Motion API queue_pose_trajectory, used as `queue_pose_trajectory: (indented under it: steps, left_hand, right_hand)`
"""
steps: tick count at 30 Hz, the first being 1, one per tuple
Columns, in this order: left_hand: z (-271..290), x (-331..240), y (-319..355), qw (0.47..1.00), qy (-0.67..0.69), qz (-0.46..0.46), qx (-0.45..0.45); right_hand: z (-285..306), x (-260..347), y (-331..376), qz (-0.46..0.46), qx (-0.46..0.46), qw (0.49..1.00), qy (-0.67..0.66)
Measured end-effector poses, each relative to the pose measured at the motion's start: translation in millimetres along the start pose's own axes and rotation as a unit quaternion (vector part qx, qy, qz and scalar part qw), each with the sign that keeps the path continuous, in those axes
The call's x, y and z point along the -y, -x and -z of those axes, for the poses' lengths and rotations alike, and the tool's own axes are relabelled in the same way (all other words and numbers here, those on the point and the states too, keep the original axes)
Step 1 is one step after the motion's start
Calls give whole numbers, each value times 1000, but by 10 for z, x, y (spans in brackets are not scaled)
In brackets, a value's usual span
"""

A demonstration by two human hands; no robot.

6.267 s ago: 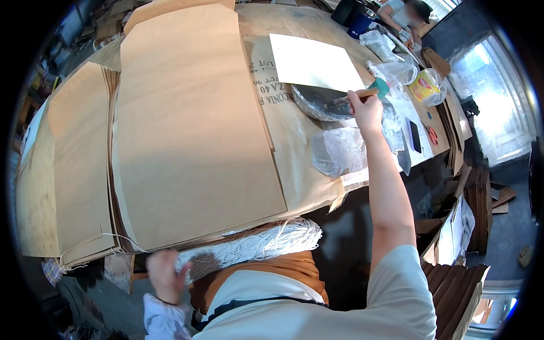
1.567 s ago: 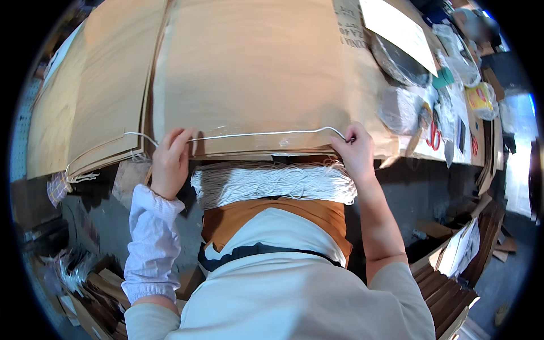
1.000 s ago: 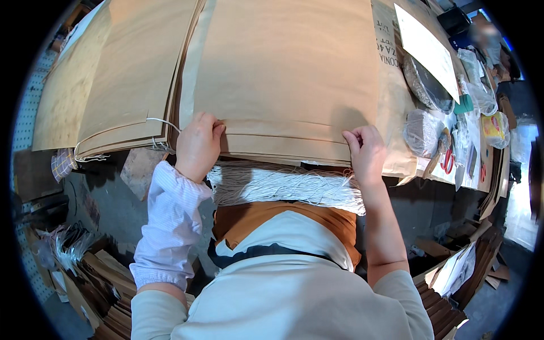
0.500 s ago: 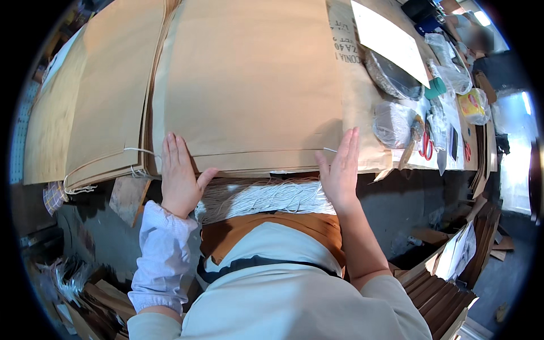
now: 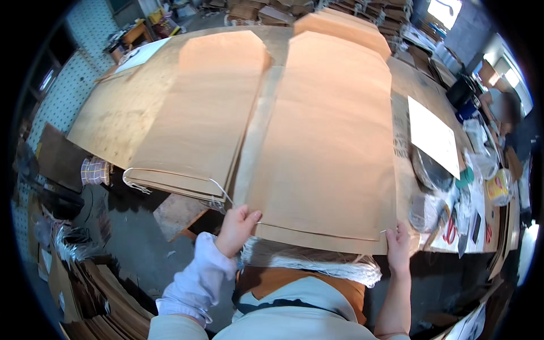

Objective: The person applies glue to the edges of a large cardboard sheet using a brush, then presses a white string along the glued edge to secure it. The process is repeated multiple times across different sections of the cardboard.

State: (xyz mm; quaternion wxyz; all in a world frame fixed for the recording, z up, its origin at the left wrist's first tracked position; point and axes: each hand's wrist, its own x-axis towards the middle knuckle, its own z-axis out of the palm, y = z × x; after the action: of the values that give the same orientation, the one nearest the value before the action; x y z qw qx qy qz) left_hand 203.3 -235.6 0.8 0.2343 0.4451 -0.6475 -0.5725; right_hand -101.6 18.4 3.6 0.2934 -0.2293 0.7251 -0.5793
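Note:
A large brown paper bag [image 5: 334, 141] lies flat before me on the table, its folded near edge reaching over the bundle of white cords [image 5: 309, 266] at my lap. My left hand [image 5: 237, 229] is closed on the bag's near left corner, thumb on top. At the near right corner my right hand [image 5: 398, 248] pinches the edge, beside a short bit of white cord. To the left lies a stack of similar bags [image 5: 198, 119], with white cord handles [image 5: 136, 182] at its near end.
More bags [image 5: 345, 28] lie beyond the one I hold. On the table's right are a white sheet [image 5: 433, 139], red scissors [image 5: 449, 229], a knife [image 5: 463, 238] and plastic-wrapped items. Cardboard pieces [image 5: 107, 294] stand at the lower left. Another person [image 5: 501, 107] is at far right.
My hands were stretched flat along the bag's sides; now their fingers are closed on its near corners. The view has lifted and shows more of the table's far side.

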Motion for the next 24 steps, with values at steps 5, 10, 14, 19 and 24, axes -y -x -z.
queue_pose_trajectory:
  steps: [5,10,14,19,24]
  left_hand:
    - [522,-173,37,945,-164,-174,-224]
    - [2177,162,-377,838,-276,-202,-425]
    - [3441,429,-969,834,-312,-185,-415]
    - [3681,842,-1657,801,-468,35,-371]
    - [4993,1746,-1580,459,-866,134,-150]
  right_hand:
    - [-701,-81,-172,4,28,978,205]
    - [-2255,266,-517,18,258,964,-65]
    - [-3290,694,-683,-53,363,925,-102]
    - [-3176,526,-459,-29,365,929,-55]
    - [-1221,774,-34,-51,486,869,76]
